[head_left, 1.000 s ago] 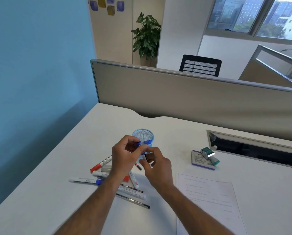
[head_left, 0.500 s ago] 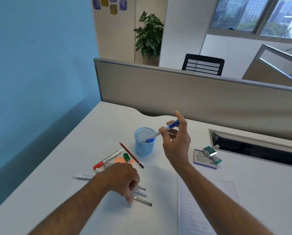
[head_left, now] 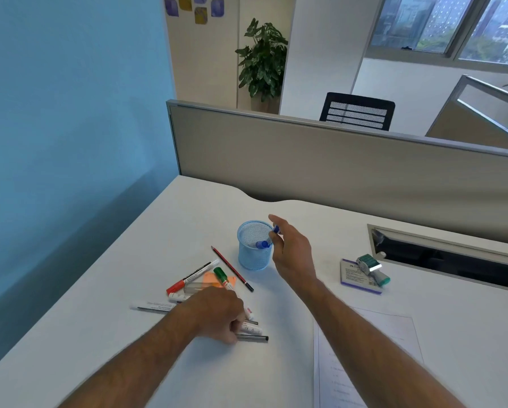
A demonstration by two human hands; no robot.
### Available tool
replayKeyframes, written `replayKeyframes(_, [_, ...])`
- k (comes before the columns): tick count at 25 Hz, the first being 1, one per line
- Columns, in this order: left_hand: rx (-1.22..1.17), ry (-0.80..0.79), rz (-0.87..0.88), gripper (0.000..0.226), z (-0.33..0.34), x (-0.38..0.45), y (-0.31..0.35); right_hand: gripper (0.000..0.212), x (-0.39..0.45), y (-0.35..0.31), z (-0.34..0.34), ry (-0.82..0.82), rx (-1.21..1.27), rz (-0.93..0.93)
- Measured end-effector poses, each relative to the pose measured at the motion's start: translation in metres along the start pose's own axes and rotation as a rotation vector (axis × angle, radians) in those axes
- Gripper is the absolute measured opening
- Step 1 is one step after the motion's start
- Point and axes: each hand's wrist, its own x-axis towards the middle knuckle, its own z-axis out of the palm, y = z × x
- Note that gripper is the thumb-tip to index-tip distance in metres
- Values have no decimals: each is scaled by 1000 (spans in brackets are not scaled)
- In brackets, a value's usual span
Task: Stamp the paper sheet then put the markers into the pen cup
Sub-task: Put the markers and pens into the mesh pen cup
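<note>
- Since half a second ago the right hand (head_left: pixel 291 254) has dropped from above the desk to the rim of the round blue mesh pen cup (head_left: pixel 252 245), and the blue-capped white marker (head_left: pixel 266 241) it pinches now tilts down into the cup's mouth, capped end first.
- That marker is gripped between thumb and fingers at its upper end; the index finger sticks out straight above it.
- The left hand (head_left: pixel 217 313) has barely shifted: it lies knuckles-up on the loose pile of markers (head_left: pixel 188 290) on the white desk (head_left: pixel 129 260), fingers curled round something in the pile. Which pen it has I cannot make out.
- The coming move, I judge, turns on this: the cup stands just left of the right hand, marker slanting down-left over the rim, so letting go should drop it in.
- The pile lies near the cup, nearer the left hand; most pens point left to right.
- A slim red pencil (head_left: pixel 232 269) lies diagonally between pile and cup.
- The printed paper sheet (head_left: pixel 364 363) is cut off at the bottom edge; whether it is stamped is unreadable.
- The green stamp (head_left: pixel 372 267) rests on a purple-edged pad (head_left: pixel 356 278), well right.
</note>
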Motion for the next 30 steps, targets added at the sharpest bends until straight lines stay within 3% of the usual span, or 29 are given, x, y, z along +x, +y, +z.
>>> replayKeyframes(4, [-307, 79, -64, 13, -6, -1, -3, 35, -4, 6, 3, -34, -7, 57])
replayKeyframes(7, [-751, 181, -224, 10, -16, 1, -3, 33, -17, 4, -6, 144, 40, 31])
replayKeyframes(10, [-1297, 272, -395, 40, -24, 5, -2, 37, -35, -5, -20, 273, 73, -274])
replayKeyframes(12, [-1575, 336, -481, 42, -29, 9, 0, 51, -45, -9, -28, 180, 88, -508])
replayKeyframes(15, [-1828, 396, -533, 30, -31, 12, 4, 62, -61, -14, -34, -44, 71, -689])
replayKeyframes(17, [-1918, 405, -552, 21, -30, 15, 8, 51, -71, -14, -31, -145, 13, -754])
replayKeyframes(20, [-1996, 429, -565, 7, -27, 17, 14, 27, -75, -12, -24, -77, -34, -826])
replayKeyframes(23, [-1978, 481, -560, 12, -25, 18, 10, 16, -67, -19, -27, 47, 18, -755])
replayKeyframes(25, [-1793, 568, -651, 17, -21, 21, -1, 11, -58, -29, -35, 159, 115, -648])
replayKeyframes(28, [-1138, 729, -772, 5, -10, 25, -22, 11, -36, -42, -47, 293, 238, -523])
replayKeyframes(30, [-667, 733, -692, 4, 0, 27, -39, 13, -23, -43, -50, 301, 198, -454])
